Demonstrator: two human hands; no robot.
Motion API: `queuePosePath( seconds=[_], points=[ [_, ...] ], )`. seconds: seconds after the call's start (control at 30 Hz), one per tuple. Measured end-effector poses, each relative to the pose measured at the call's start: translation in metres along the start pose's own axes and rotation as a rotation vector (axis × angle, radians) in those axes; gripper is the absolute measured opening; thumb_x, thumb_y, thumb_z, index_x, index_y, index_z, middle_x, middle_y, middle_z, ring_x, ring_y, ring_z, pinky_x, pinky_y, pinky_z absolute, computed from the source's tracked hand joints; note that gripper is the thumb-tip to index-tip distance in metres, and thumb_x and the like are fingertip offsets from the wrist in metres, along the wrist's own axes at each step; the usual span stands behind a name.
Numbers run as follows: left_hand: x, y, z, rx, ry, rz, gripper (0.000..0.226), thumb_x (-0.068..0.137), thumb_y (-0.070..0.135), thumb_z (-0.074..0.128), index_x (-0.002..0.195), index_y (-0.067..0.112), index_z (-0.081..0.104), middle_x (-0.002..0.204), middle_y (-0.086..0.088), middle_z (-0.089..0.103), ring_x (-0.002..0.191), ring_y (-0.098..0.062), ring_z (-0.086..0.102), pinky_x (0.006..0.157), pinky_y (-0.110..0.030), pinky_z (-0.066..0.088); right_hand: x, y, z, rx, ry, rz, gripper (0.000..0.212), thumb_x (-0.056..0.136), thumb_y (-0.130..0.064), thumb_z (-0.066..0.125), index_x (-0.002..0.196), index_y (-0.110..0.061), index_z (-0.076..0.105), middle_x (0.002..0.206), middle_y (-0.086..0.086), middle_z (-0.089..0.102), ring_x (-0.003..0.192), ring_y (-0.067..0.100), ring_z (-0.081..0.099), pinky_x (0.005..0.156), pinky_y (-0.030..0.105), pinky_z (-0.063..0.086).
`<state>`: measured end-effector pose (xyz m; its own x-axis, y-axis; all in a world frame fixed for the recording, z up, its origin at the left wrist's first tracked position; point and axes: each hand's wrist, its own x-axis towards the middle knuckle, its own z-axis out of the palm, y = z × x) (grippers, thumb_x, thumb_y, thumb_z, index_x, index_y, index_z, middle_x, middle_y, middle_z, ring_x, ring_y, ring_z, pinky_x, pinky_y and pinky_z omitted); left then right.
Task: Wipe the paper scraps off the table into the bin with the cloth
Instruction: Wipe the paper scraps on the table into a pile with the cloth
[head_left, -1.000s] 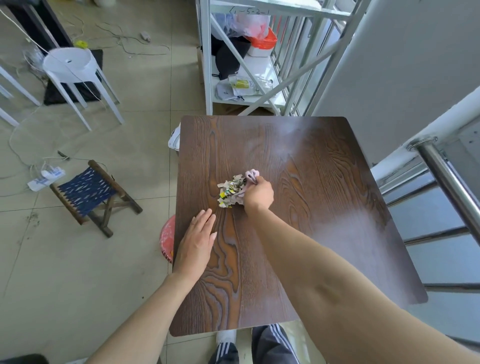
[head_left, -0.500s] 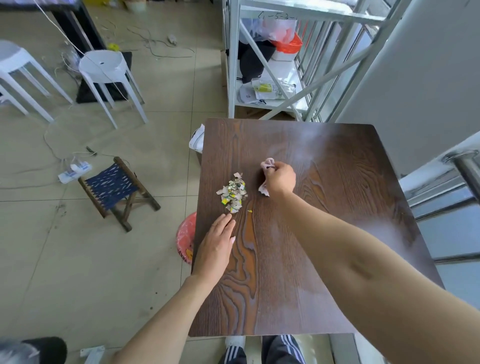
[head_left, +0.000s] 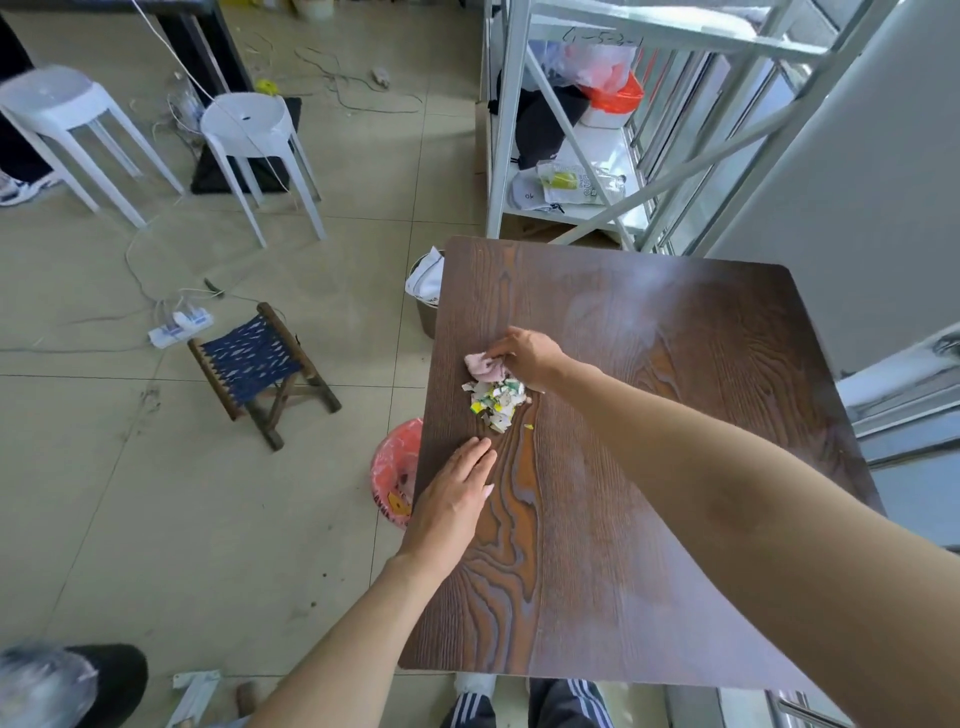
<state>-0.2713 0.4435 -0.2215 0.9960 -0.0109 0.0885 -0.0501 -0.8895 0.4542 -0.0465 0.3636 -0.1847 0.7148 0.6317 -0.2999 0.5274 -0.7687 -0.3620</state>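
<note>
A: Biggest thing first?
B: Dark wood-grain table (head_left: 649, 493), fills the right half. Tiled floor (head_left: 156, 493) on the left.
A: Furniture on the floor?
B: Two white stools (head_left: 244, 124) far left, a small folding stool (head_left: 254, 358) with a blue woven seat nearer the table.
A: Bin?
B: Red-lined bin (head_left: 392, 467) on the floor, tucked against the table's left edge, partly under it. Just beside the left hand.
A: Hands?
B: Left hand (head_left: 457, 493) flat on the table near its left edge, fingers straight and together, holding nothing. Right hand (head_left: 530, 356) reaches across from the right, fingers curled on a pink cloth (head_left: 484, 366), pressing it to the tabletop.
A: Scraps?
B: Paper scraps (head_left: 496, 402) in one small heap on the table, white, green, yellow. Cloth touches the heap's far side. Heap sits between the two hands. One yellow scrap (head_left: 529, 427) lies apart, just right of the heap.
</note>
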Motion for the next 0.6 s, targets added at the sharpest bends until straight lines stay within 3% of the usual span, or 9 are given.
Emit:
queuePosePath(
  seconds=[0.07,0.17,0.23,0.3,0.37,0.47,0.6],
  points=[
    [0.001,-0.001,0.002,-0.004,-0.007,0.003,0.044,0.086,0.011,0.065,0.128,0.002,0.056,0.138,-0.010,0.055,0.131,-0.024,0.050,0.107,-0.039,0.045,-0.008,0.003,-0.002,0.005,0.014,0.010,0.035,0.094,-0.005,0.045,0.113,-0.017,0.071,0.110,0.013,0.061,0.100,0.030,0.060,0.077,0.035,0.046],
    [0.001,-0.003,0.006,0.008,-0.028,-0.018,0.045,0.094,0.014,0.054,0.137,0.005,0.046,0.148,-0.007,0.044,0.140,-0.019,0.036,0.117,-0.033,0.031,-0.026,0.014,-0.006,0.121,0.197,0.164,0.026,0.094,-0.012,0.044,0.093,-0.015,0.069,0.094,0.012,0.058,0.086,0.028,0.059,0.069,0.034,0.046],
    [0.001,-0.002,0.008,0.019,-0.026,-0.021,0.046,0.096,0.013,0.050,0.141,0.006,0.040,0.151,-0.006,0.038,0.144,-0.018,0.029,0.119,-0.028,0.019,-0.045,0.029,-0.004,0.209,0.321,0.294,0.024,0.093,-0.017,0.043,0.074,-0.019,0.057,0.086,0.010,0.056,0.083,0.027,0.057,0.064,0.034,0.045],
    [0.000,-0.001,0.009,0.009,-0.026,-0.030,0.046,0.097,0.011,0.047,0.142,0.007,0.038,0.154,-0.005,0.033,0.145,-0.017,0.025,0.119,-0.026,0.013,-0.066,0.040,0.006,0.236,0.351,0.409,0.025,0.092,-0.021,0.040,0.070,-0.021,0.050,0.082,0.011,0.055,0.073,0.026,0.051,0.053,0.029,0.038],
    [-0.003,0.001,0.010,0.001,-0.019,-0.042,0.046,0.096,0.010,0.047,0.141,0.009,0.039,0.154,-0.004,0.034,0.145,-0.017,0.025,0.119,-0.027,0.016,-0.080,0.039,0.021,0.246,0.328,0.505,0.026,0.095,-0.026,0.040,0.085,-0.019,0.063,0.089,0.015,0.058,0.066,0.029,0.051,0.053,0.029,0.036],
    [-0.011,0.002,0.011,0.003,-0.012,-0.044,0.044,0.097,0.009,0.046,0.140,0.009,0.042,0.152,-0.005,0.037,0.144,-0.018,0.028,0.119,-0.029,0.016,-0.080,0.024,0.037,0.304,0.371,0.617,0.033,0.095,-0.018,0.039,0.118,-0.019,0.063,0.111,0.016,0.056,0.079,0.036,0.060,0.068,0.032,0.042],
    [-0.013,0.002,0.012,0.007,0.003,-0.037,0.042,0.097,0.008,0.046,0.139,0.008,0.043,0.150,-0.006,0.040,0.143,-0.020,0.030,0.121,-0.032,0.014,-0.055,0.006,0.035,0.352,0.374,0.620,0.039,0.093,-0.010,0.039,0.125,-0.018,0.061,0.120,0.016,0.053,0.092,0.038,0.063,0.074,0.031,0.045]
  ],
)
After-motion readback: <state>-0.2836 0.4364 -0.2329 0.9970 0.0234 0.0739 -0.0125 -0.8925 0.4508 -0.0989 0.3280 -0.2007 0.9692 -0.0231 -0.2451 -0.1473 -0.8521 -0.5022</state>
